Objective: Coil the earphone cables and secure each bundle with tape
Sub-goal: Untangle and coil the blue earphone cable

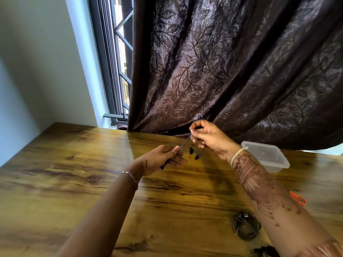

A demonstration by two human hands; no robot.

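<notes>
Head view: we record two hands raised over a wooden table (pixel 78 164), with one purple earphone cable (pixel 185 143) drawn taut between them.
Left hand (pixel 163 158): fingers curled round the lower run of the cable, thumb pressing it; a purple tail shows below the palm.
Right hand (pixel 207 138): fingertips pinching the upper end of the cable, held higher and nearer the curtain (pixel 232 71).
Earbuds (pixel 192 150): two dark buds hang just beneath the stretched run, clear of the table.
Step in hand: we judge this to be the start of coiling this cable, straightening it before the first loop. No loops are visible on it yet.
Next move calls for: the left hand to serve as anchor while the right lays even loops round it, keeping light tension so the dangling buds do not snag.
Tape: we see no roll or strip. It may lie in the container or out of frame; we cannot tell.
Count, cables: one in hand; one grey coiled bundle (pixel 246 226) on the table beside the right forearm; one dark bundle (pixel 265 252) cut off by the bottom edge.
Count, other items: one clear lidded container (pixel 267 156) behind the right wrist; one pair of orange scissors (pixel 297 197), partly hidden by the forearm.
</notes>
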